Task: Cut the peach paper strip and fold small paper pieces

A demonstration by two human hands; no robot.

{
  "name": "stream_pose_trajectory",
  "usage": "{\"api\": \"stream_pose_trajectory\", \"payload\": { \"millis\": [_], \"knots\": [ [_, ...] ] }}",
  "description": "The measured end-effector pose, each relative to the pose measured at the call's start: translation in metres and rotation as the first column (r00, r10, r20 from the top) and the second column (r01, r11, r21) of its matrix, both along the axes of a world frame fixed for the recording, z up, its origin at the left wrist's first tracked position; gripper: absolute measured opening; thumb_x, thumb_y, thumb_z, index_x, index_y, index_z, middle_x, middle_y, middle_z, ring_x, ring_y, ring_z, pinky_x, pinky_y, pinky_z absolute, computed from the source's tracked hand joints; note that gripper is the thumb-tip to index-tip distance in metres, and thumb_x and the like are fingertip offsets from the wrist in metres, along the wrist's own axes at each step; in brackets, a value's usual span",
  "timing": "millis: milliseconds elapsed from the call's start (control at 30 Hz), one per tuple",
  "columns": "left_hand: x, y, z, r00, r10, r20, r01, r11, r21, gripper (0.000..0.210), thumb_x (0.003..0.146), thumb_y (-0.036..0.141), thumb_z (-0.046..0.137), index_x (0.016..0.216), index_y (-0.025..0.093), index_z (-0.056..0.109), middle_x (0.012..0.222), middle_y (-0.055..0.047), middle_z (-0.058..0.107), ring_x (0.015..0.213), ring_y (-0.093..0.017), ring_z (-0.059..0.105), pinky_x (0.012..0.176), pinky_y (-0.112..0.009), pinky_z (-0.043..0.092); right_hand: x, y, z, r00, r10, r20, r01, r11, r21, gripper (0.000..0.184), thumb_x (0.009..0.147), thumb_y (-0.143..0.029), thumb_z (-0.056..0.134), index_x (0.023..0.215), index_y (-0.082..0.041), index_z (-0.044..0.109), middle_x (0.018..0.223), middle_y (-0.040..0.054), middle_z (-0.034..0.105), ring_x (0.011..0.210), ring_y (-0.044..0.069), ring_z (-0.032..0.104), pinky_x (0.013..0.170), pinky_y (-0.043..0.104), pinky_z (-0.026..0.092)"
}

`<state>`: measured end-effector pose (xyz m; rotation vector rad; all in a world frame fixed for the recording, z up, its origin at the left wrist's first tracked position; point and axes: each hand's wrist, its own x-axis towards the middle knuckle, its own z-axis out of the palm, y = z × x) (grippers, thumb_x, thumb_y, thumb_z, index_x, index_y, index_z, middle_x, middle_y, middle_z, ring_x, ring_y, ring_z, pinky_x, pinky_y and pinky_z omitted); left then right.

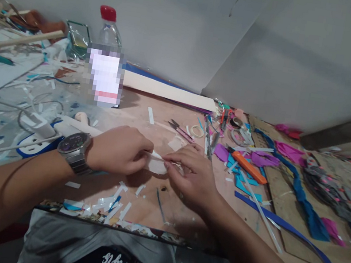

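Note:
A small white piece [156, 165], thin like paper or fabric, is stretched between my two hands above the wooden tabletop. My left hand [120, 149] is closed on its left end, thumb against the curled fingers. My right hand [193, 172] pinches the right end between thumb and fingertips. A thin pale line runs along the piece near those fingertips; I cannot make out what it is. Just beyond my right hand lie pink-handled scissors [182, 131] and a small roll of tape [197, 131]. A watch [74, 146] sits on my left wrist.
White paper scraps [109, 203] litter the front edge. To the left are a power strip [34, 141] with cables and a phone [105, 77] propped against a red-capped bottle [108, 13]. On the right lie an orange utility knife [248, 166] and a blue ribbon [291, 225].

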<state>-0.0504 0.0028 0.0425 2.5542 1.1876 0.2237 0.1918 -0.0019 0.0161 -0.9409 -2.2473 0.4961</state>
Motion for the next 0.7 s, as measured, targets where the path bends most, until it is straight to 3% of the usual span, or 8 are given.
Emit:
{"api": "stream_pose_trajectory", "payload": {
  "millis": [200,367,700],
  "knots": [
    [0.0053,-0.0053,0.0044,0.978,-0.063,0.198,0.104,0.973,-0.206,0.018,0.088,0.018,0.055,0.078,0.016,0.070,0.062,0.000,0.063,0.054,-0.012,0.051,0.056,-0.028,0.030,-0.0027,-0.0010,-0.0016,0.996,0.083,-0.026,-0.083,0.996,0.013,0.013,0.096,-0.020,0.067,0.098,-0.027,0.078,0.085,0.0001,0.080,0.081,0.020,0.070,0.090,0.043,0.043],
    [0.0051,-0.0042,0.0044,0.978,-0.034,0.205,0.097,0.947,-0.306,0.021,0.084,0.009,0.052,0.083,0.017,0.071,0.068,0.000,0.067,0.059,-0.013,0.053,0.059,-0.027,0.033,-0.0007,-0.0002,-0.0023,0.989,0.144,0.023,-0.146,0.986,0.080,0.020,0.095,-0.016,0.064,0.100,-0.030,0.078,0.092,-0.0019,0.081,0.086,0.019,0.072,0.097,0.046,0.040],
    [0.0074,-0.0076,0.0034,0.999,-0.009,0.050,0.021,0.969,-0.245,0.014,0.088,0.014,0.047,0.086,0.019,0.061,0.076,-0.003,0.066,0.068,-0.018,0.056,0.061,-0.031,0.030,0.0002,0.0006,-0.0048,0.991,0.127,0.032,-0.130,0.985,0.118,0.019,0.095,-0.015,0.065,0.099,-0.029,0.076,0.093,-0.0019,0.081,0.087,0.019,0.073,0.098,0.047,0.040]
  ]
}}
